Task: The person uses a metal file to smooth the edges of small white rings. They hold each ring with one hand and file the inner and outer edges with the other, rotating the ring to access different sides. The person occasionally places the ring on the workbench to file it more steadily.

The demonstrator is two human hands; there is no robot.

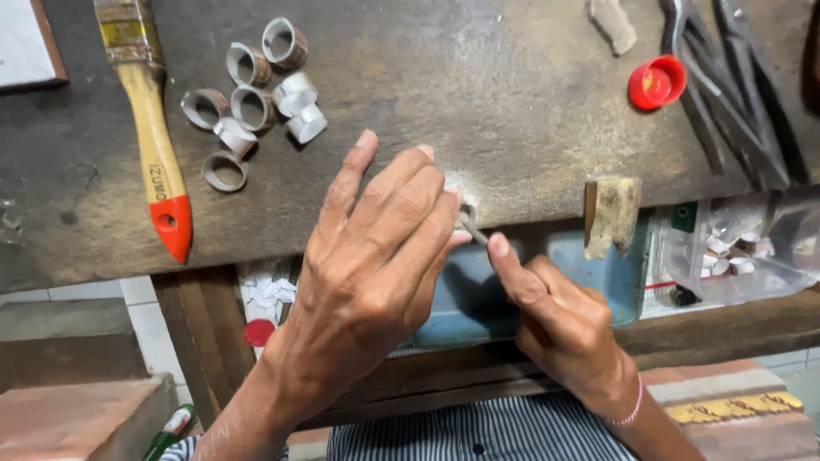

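The left hand (376, 256) and right hand (559, 320) meet at the bench (478, 111) edge; the left fingers press down on a small ring (466, 213), mostly hidden, so the grip is hard to judge; the right hand pinches a thin tool (475, 232) whose tip touches it; loose rings (256, 94) lie near a brush (154, 145) at far left; a red cap (657, 82) sits beside pliers (726, 85).

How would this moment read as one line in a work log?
left hand: pressing small ring at bench edge | right hand: holding thin tool to ring | nearby: ring blanks, brush
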